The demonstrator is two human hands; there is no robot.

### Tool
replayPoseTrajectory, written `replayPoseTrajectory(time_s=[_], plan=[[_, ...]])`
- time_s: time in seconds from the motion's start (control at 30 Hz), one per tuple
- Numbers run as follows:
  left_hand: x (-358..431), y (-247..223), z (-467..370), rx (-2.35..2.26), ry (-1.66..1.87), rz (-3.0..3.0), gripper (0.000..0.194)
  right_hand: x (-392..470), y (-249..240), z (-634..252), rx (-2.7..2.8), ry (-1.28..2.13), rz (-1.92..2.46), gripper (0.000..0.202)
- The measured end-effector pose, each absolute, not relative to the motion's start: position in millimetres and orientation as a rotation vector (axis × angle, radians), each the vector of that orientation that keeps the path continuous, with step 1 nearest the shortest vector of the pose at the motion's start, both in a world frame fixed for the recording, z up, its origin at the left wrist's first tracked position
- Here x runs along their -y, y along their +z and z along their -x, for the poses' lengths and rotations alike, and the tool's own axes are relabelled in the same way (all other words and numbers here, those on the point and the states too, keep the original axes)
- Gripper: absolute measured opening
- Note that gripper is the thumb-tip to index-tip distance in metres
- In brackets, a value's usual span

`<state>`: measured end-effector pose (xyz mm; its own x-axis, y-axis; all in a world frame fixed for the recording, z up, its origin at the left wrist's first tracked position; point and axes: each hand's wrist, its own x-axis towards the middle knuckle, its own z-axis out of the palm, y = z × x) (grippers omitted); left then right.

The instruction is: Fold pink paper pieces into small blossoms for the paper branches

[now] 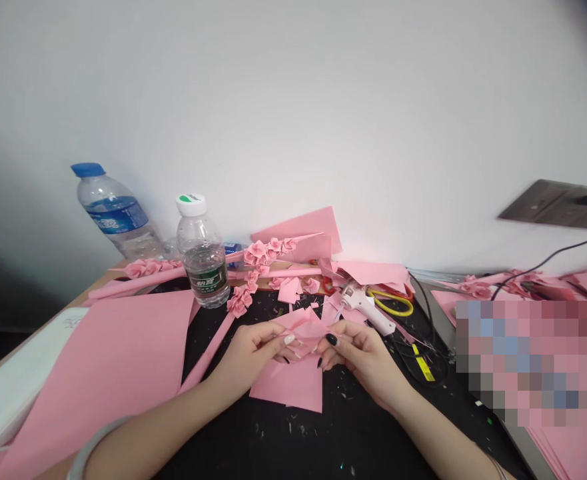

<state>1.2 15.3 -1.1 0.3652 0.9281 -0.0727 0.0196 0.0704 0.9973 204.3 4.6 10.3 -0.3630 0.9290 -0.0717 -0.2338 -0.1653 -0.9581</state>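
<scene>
Between my two hands is a creased piece of pink paper (pixel 306 335). My left hand (pixel 260 350) pinches its left side, thumb on top. On the right side my right hand (pixel 356 353) grips it between thumb and fingers; some fingertips are hidden behind the paper. Below lies a flat pink paper sheet (pixel 293 388) on the black mat (pixel 273 440). Just beyond my right hand rests a pale pink glue gun (pixel 366 307), its nozzle pointing left. Yellow-handled scissors (pixel 393 303) lie beside it.
A water bottle with a white cap (pixel 206 257) stands behind my left hand. Farther left leans a blue-capped bottle (pixel 113 210). Pink paper flowers (pixel 240 299) on rolled stems lie along the wall. A large pink sheet (pixel 128 340) covers the left side. A black cable (pixel 430 313) runs at right.
</scene>
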Motion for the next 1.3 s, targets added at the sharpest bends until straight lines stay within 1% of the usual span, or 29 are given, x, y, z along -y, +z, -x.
replayPoseTrajectory(time_s=[0.13,0.23,0.3,0.33,0.47,0.63,0.83,1.03,1.17,1.23,1.3], plan=[[-13,0,-1,-0.977,0.811,-1.442,0.023,-7,13,-206,1.37,1.617,0.984,0.016],[-13,0,-1,-0.977,0.901,-1.38,0.02,-9,13,-207,1.363,1.605,0.978,0.018],[-14,1,-1,-0.931,0.988,-1.309,0.03,-9,12,-208,1.327,1.623,0.962,0.019],[-14,1,-1,-0.895,1.004,-1.282,0.032,-9,11,-208,1.313,1.639,0.951,0.019],[-14,2,-1,-0.84,0.929,-1.257,0.021,-8,10,-208,1.357,1.692,0.916,0.015],[-12,-1,-2,-0.797,0.805,-1.398,0.024,-5,11,-204,1.407,1.692,0.93,0.009],[-9,2,0,-0.812,0.764,-1.524,0.029,-4,11,-201,1.453,1.668,0.982,0.01],[-7,10,2,-0.862,0.745,-1.721,0.028,-3,13,-200,1.424,1.653,0.998,0.01],[-6,10,0,-0.981,0.732,-1.846,0.019,-2,14,-199,1.419,1.665,0.983,0.01],[-6,8,-2,-1.068,0.746,-1.895,0.016,0,13,-199,1.387,1.681,0.958,0.017],[-6,6,-2,-1.109,0.775,-1.896,0.012,2,10,-197,1.336,1.701,0.922,0.033]])
